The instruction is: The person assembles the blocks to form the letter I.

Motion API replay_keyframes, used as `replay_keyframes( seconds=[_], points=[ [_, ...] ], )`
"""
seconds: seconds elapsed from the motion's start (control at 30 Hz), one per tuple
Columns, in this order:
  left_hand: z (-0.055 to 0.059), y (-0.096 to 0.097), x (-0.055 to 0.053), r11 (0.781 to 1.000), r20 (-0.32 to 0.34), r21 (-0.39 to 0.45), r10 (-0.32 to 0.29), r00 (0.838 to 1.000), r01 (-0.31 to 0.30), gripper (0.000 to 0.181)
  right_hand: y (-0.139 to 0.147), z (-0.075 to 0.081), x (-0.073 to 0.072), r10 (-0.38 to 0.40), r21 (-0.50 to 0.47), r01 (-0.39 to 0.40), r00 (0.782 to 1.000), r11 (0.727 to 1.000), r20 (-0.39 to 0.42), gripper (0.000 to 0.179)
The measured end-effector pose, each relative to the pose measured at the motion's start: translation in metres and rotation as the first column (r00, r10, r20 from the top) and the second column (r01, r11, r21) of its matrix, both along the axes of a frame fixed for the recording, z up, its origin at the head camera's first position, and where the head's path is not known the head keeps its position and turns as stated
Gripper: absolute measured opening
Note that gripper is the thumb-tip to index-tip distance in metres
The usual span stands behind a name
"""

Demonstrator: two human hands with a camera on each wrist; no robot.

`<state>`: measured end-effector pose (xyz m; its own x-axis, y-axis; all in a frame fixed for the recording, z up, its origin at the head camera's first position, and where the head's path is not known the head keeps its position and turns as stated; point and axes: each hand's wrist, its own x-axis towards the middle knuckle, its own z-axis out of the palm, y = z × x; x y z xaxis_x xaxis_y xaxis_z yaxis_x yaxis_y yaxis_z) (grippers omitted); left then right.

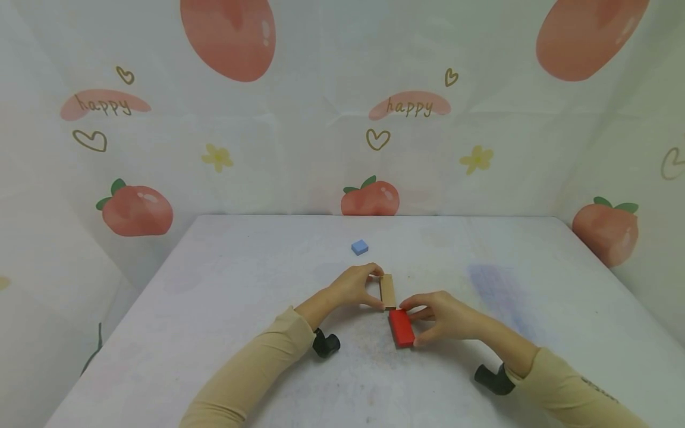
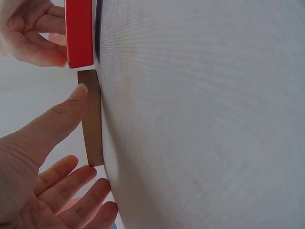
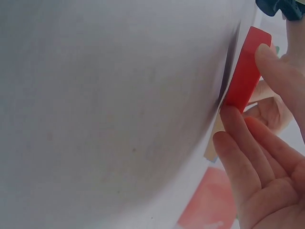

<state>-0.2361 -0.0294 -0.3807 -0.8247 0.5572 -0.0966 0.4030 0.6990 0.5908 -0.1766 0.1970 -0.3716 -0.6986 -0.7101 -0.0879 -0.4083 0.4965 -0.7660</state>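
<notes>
My left hand [image 1: 350, 286] pinches a plain wooden block [image 1: 387, 291] lengthwise, thumb at its near end and fingertips at the far end. In the left wrist view the thumb presses on that wooden block [image 2: 94, 124] close to the tabletop. A red rectangular block [image 1: 402, 328] is gripped by my right hand [image 1: 449, 315], its thumb at the near end and fingers at the far end. Seen from the right wrist, the red block [image 3: 248, 71] has a dark shadow along its underside. The two blocks stand nearly end to end, red nearer me.
A small blue block [image 1: 360, 247] lies farther back on the white tabletop [image 1: 257, 261], beyond my left hand. Dark wrist camera mounts [image 1: 326, 344] hang under both forearms. A fruit-printed cloth [image 1: 299, 119] rises behind the table's back edge.
</notes>
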Motion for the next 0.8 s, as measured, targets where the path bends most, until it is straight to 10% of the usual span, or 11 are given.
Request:
replay_keyframes(
  seconds=[0.8],
  points=[
    [-0.001, 0.0, -0.001, 1.0, 0.0, -0.007, 0.009, 1.0, -0.009, 0.063, -0.011, -0.004, 0.002, -0.03, 0.004, 0.03, 1.0, 1.0, 0.007, 0.054]
  ],
)
